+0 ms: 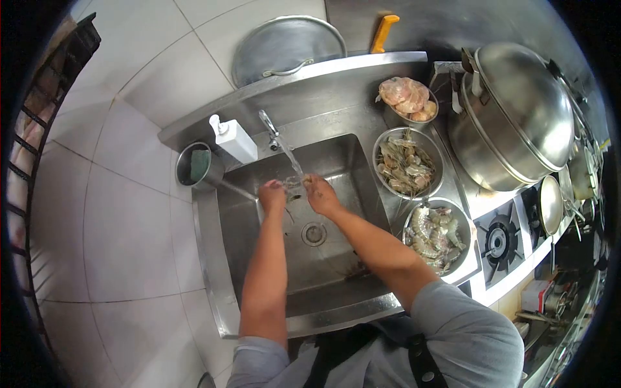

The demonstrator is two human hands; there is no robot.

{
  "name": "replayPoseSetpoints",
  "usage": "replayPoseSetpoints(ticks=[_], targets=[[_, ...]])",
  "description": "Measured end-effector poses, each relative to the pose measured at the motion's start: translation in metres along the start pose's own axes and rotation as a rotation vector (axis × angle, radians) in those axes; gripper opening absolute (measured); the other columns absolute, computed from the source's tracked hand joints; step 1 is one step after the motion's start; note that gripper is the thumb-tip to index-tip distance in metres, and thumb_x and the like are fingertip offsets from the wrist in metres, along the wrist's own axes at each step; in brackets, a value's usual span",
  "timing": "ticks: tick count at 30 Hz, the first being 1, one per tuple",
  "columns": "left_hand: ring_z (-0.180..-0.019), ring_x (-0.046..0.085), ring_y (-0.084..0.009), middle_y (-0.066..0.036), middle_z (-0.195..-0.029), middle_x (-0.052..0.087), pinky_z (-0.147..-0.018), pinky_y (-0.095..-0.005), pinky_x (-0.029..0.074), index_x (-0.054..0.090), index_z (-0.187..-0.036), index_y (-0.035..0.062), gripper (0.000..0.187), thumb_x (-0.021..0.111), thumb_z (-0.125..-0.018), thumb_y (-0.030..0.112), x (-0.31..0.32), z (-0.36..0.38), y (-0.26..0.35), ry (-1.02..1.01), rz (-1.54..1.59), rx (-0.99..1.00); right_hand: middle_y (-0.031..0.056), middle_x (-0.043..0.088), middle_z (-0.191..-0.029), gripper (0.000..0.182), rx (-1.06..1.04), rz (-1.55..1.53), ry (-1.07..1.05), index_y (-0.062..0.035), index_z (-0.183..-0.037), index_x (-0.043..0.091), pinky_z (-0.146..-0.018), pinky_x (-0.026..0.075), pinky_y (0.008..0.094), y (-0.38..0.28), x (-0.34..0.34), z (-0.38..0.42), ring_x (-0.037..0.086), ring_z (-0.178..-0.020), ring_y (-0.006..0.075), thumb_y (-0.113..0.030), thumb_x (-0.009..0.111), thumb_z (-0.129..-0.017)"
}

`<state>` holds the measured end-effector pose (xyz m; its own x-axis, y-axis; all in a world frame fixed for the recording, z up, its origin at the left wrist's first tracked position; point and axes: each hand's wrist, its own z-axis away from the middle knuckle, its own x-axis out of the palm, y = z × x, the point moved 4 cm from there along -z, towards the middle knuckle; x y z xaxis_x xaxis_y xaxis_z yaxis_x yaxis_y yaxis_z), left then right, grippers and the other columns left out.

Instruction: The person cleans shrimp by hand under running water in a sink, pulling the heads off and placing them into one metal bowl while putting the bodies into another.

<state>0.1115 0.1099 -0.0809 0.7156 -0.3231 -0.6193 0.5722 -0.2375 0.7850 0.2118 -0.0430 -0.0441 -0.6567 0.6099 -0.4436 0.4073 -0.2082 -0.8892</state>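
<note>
Over the steel sink (336,258), water runs from the tap (269,127) onto a shrimp (294,187) between my two hands. My left hand (272,195) is closed around its left side, and my right hand (319,194) is closed at its right side. Thin legs or feelers hang below it. To the right of the sink, one steel bowl (379,161) holds brownish shrimp, and a nearer bowl (468,249) holds paler, greyish shrimp. The fingertips are small and partly hidden by the water.
A white pump bottle (237,141) and a steel pot (183,167) with a green sponge stand left of the tap. Behind are a round lid (284,48) and an orange handle (384,33). A bagged-food bowl (394,121), large steamer (504,123) and stove burner (497,241) stand right.
</note>
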Motion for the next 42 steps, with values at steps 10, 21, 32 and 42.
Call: replayPoseSetpoints(ticks=[10,21,32,42], targets=[[-0.067,0.064,-0.0149,-0.007,-0.084,0.064,-0.062,-0.0270,0.050,0.063,-0.107,-0.0007,0.024,0.061,-0.083,0.003,-0.030,0.042,0.027,-0.321,0.343,-0.059,0.0251,0.053,-0.114,0.039,-0.202,0.141,-0.187,0.0034,-0.121,0.045,-0.093,0.041,0.0420,0.030,0.014,-0.029,0.051,-0.108,0.0393,-0.021,0.051,-0.090],[-0.081,0.060,-0.0128,-0.004,-0.094,0.065,-0.074,-0.0272,0.047,0.065,-0.110,0.0058,0.025,0.058,-0.086,0.005,-0.019,0.043,0.045,-0.446,0.339,-0.092,0.0231,0.057,-0.117,0.035,-0.005,0.571,-0.313,-0.0004,-0.117,0.057,-0.090,0.046,0.0424,-0.012,-0.020,-0.015,0.055,-0.111,0.0342,-0.016,0.057,-0.085],[-0.064,0.061,-0.0116,-0.004,-0.079,0.064,-0.057,-0.0278,0.051,0.067,-0.101,0.0020,0.024,0.057,-0.080,-0.002,0.024,0.019,0.108,-0.457,0.364,0.113,0.0116,0.068,-0.101,0.023,0.055,1.143,-0.832,-0.0097,-0.098,0.069,-0.072,0.052,0.0411,-0.004,-0.047,0.069,0.065,-0.097,0.0283,-0.012,0.065,-0.076],[-0.091,0.060,-0.0155,-0.006,-0.102,0.065,-0.079,-0.0315,0.048,0.061,-0.113,0.0029,0.031,0.061,-0.082,0.005,0.008,0.061,0.127,-0.455,0.340,-0.091,0.0202,0.066,-0.098,0.027,-0.051,1.001,-0.264,-0.0015,-0.097,0.063,-0.074,0.053,0.0442,-0.080,-0.245,0.060,0.065,-0.092,0.0335,-0.006,0.064,-0.070]])
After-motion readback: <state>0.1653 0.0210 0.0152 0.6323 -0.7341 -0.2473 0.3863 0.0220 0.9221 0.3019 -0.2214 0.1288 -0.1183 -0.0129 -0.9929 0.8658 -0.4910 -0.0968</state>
